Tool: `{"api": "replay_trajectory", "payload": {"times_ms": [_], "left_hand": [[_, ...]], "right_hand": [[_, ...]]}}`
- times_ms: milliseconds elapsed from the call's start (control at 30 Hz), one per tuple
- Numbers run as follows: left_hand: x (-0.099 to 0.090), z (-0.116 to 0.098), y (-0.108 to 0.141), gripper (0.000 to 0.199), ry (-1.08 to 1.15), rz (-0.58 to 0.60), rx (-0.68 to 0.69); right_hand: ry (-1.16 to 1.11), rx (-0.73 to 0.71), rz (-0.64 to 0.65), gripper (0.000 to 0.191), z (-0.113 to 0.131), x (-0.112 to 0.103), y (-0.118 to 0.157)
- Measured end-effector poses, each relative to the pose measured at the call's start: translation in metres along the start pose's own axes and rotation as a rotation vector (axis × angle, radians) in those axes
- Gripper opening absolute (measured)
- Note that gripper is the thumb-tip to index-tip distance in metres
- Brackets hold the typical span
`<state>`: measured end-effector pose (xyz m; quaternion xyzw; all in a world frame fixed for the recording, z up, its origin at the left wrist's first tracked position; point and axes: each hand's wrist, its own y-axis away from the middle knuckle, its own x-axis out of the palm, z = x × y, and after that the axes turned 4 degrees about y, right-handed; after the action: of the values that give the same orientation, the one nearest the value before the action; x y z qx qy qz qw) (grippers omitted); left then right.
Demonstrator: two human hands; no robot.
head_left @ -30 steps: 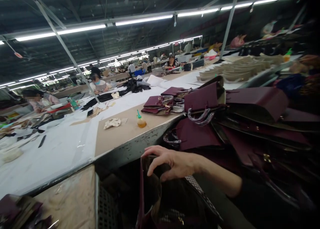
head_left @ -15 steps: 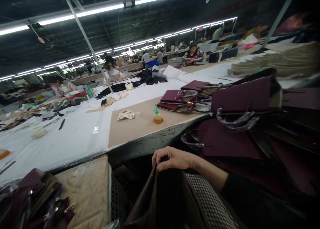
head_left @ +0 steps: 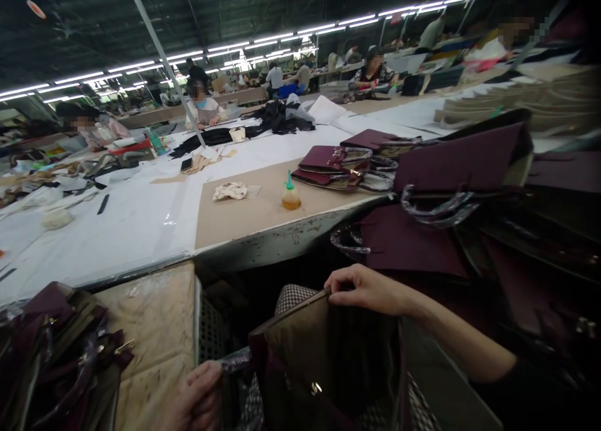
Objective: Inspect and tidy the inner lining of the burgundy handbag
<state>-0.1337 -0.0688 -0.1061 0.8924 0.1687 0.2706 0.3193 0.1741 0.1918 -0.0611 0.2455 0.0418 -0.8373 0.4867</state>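
An open maroon handbag (head_left: 323, 362) with a tan lining stands in my lap at the bottom middle. My right hand (head_left: 370, 288) pinches the far top edge of its opening. My left hand (head_left: 197, 398) grips the bag's plastic-wrapped handle at its near left side. A gold clasp shows on the bag's front. Checked fabric lies under the bag.
A heap of maroon handbags (head_left: 451, 193) fills the right side. More maroon bags (head_left: 56, 349) lie at the lower left on a brown board (head_left: 150, 318). On the long table (head_left: 244, 230) stand a glue bottle (head_left: 290, 196) and a crumpled rag (head_left: 230, 191). Other people sit at tables beyond.
The view has dropped and shifted. My left hand has come into view on the bag's handle. My right hand has closed on the rim, and the bag has turned and opened toward me.
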Motion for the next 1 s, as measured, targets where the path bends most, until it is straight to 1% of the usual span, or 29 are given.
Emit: {"api": "replay_trajectory", "payload": {"times_ms": [67, 133, 200, 267, 333, 400, 467, 567, 667, 733, 800, 867, 900, 933, 967, 1000], "left_hand": [[0.0, 0.003, -0.007, 0.043, -0.203, -0.066, 0.143], [0.004, -0.007, -0.002, 0.038, -0.54, -0.15, 0.317], [0.016, -0.022, 0.011, 0.043, -0.843, -0.19, 0.454], [0.038, -0.033, 0.023, 0.051, -0.98, -0.143, 0.524], [0.063, -0.036, 0.029, 0.052, -1.029, -0.075, 0.548], [0.083, -0.03, 0.025, 0.04, -1.064, -0.043, 0.54], [0.093, -0.018, 0.015, 0.027, -1.073, -0.037, 0.532], [0.091, 0.0, -0.001, 0.027, -1.053, -0.032, 0.51], [0.084, 0.011, -0.009, 0.029, -1.09, -0.098, 0.481], [0.083, 0.015, -0.011, 0.025, -1.103, -0.144, 0.514], [0.088, 0.016, -0.011, 0.021, -1.103, -0.171, 0.569], [0.094, 0.017, -0.01, 0.018, -1.096, -0.183, 0.608], [0.097, 0.018, -0.01, 0.017, -1.093, -0.174, 0.614], [0.1, 0.019, -0.01, 0.016, -1.088, -0.163, 0.613], [0.101, 0.02, -0.01, 0.015, -1.085, -0.152, 0.609], [0.103, 0.021, -0.01, 0.015, -1.082, -0.142, 0.605]], "right_hand": [[-0.002, -0.004, -0.024, 0.024, -0.009, 0.005, 0.0], [0.021, -0.034, -0.025, 0.023, -0.011, 0.007, -0.001], [0.024, -0.042, -0.024, 0.024, -0.01, 0.007, -0.002], [0.003, -0.04, -0.014, 0.024, -0.006, 0.004, -0.002], [-0.022, -0.068, 0.013, 0.024, -0.003, 0.002, 0.001], [-0.031, -0.136, 0.021, 0.023, 0.0, 0.0, 0.006], [-0.008, -0.223, 0.0, 0.022, 0.001, -0.002, 0.014], [0.012, -0.295, -0.003, 0.019, 0.0, -0.005, 0.029], [0.002, -0.343, 0.079, 0.021, -0.004, -0.009, 0.043], [0.016, -0.361, 0.141, 0.026, -0.006, -0.012, 0.049], [0.045, -0.308, 0.146, 0.038, -0.004, -0.014, 0.052], [0.166, -0.209, 0.088, 0.043, 0.0, -0.015, 0.052], [0.259, -0.17, 0.057, 0.04, 0.003, -0.016, 0.051], [0.352, -0.149, 0.047, 0.032, 0.006, -0.016, 0.049], [0.426, -0.158, 0.062, 0.022, 0.01, -0.016, 0.046], [0.473, -0.193, 0.095, 0.018, 0.013, -0.016, 0.042]]}}
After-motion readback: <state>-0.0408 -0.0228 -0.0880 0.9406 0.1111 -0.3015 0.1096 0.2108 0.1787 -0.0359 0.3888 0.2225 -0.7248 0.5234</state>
